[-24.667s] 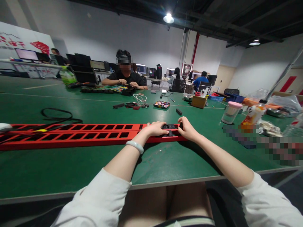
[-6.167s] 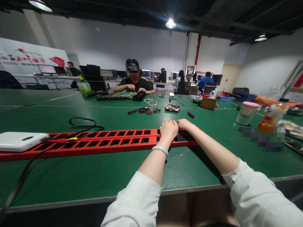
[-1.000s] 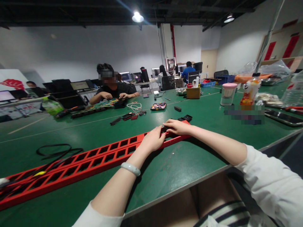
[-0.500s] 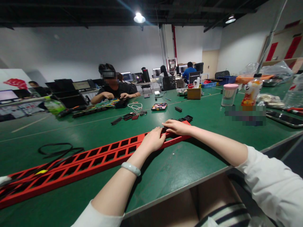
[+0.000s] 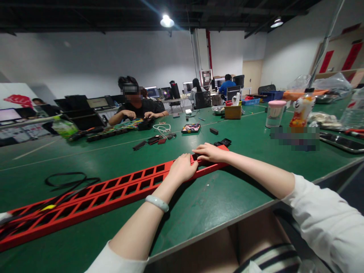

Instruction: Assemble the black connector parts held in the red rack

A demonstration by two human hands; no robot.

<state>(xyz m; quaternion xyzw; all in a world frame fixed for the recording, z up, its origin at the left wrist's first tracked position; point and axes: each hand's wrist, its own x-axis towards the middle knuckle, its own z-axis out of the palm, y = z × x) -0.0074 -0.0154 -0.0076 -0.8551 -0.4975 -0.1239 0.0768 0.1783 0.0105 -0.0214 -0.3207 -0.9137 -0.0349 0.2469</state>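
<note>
A long red slotted frame (image 5: 122,197) lies slantwise on the green table, with two rows of openings. Over its right part, my left hand (image 5: 183,167) is curled across the frame, its fingertips by a small black piece (image 5: 195,156). From the right, my right hand (image 5: 209,152) reaches in with bent fingers on that black piece, which sits at the frame's far row. The fingers hide most of the piece, so its kind is unclear. Black cables (image 5: 68,193) with a yellow tie run along the frame's left end.
Beyond my hands lie black parts (image 5: 223,143), a black block (image 5: 214,131), a small tray (image 5: 191,128) and several dark pieces (image 5: 155,140). A pink-lidded cup (image 5: 275,115), a bottle (image 5: 302,112) and a phone (image 5: 341,143) stand or lie at right. A person (image 5: 136,108) handles coloured wires opposite.
My right hand's fingers have shifted slightly left and up over the black piece. My left hand stays nearly in place on the frame, which has not visibly moved.
</note>
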